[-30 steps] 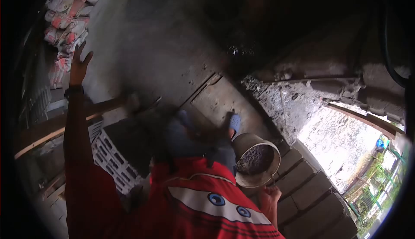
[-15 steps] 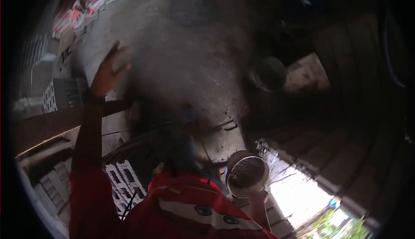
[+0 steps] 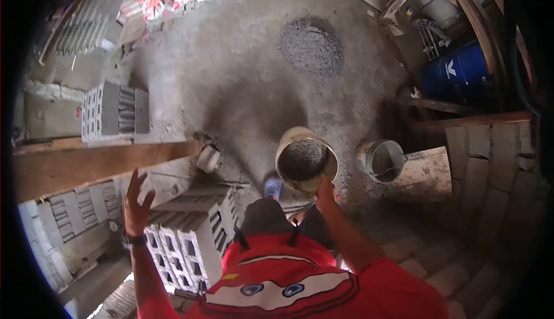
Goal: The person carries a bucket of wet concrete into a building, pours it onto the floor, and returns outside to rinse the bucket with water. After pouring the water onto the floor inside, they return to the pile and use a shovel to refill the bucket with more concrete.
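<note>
Grey wet-looking mix fills part of a cream bucket (image 3: 283,156) in front of my body. My right hand (image 3: 325,193) is closed on the near side of its rim; whether a handle lies in the fingers I cannot make out. Off to the left, my left hand (image 3: 137,206) is raised with fingers apart and nothing in it, a watch on the wrist. That hand is beside a wooden beam (image 3: 104,168) and above stacked hollow concrete blocks (image 3: 184,226).
A second bucket (image 3: 385,162) stands on the right beside a pale board (image 3: 427,175). Farther off lies a grey gravelly pile (image 3: 311,45) on the concrete floor. A blue drum (image 3: 459,75) and timber frame are at far right; more blocks (image 3: 112,111) stand left.
The view has turned and sharpened. My right hand has brought the bucket from low beside my body to in front of me. My left hand appears lower, still spread.
</note>
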`<state>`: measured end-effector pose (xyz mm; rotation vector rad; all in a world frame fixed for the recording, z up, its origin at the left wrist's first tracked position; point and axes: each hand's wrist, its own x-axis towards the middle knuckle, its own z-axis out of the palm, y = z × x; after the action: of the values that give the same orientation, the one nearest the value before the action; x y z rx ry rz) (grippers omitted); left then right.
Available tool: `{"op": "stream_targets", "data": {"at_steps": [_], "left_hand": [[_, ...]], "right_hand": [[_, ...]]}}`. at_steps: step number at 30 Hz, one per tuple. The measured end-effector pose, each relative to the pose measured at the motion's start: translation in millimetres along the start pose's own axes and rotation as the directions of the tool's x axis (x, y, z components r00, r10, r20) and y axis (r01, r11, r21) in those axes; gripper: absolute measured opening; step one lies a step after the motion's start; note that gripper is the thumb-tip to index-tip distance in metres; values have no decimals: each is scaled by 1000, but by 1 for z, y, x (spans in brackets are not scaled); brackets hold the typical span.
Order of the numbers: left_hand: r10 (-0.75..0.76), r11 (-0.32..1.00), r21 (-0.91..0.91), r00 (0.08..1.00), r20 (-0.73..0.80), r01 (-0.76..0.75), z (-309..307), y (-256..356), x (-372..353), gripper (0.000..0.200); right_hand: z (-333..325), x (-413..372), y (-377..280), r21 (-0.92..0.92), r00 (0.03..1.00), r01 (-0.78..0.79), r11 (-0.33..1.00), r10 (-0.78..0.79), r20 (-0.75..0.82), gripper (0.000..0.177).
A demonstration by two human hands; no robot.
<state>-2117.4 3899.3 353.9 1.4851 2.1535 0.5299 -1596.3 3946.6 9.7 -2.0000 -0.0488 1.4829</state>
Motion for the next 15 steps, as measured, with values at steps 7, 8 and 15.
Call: {"op": "stream_targets", "data": {"at_steps": [7,8,15], "left_hand": [[-422,895,93,896,-141,436,20,28,-87,66],[-576,752,262,797,-182,604,33,9,-118,65],[-890,410,429,250,382,805,159,102,-160,68]], "right_hand": [[163,163,-129,-534,410,842,-78,-552,726,26],[185,181,-163,-488,381,857,-165,-433,817,26],[371,218,-320,-424,425,905,-32,37,904,34]]}}
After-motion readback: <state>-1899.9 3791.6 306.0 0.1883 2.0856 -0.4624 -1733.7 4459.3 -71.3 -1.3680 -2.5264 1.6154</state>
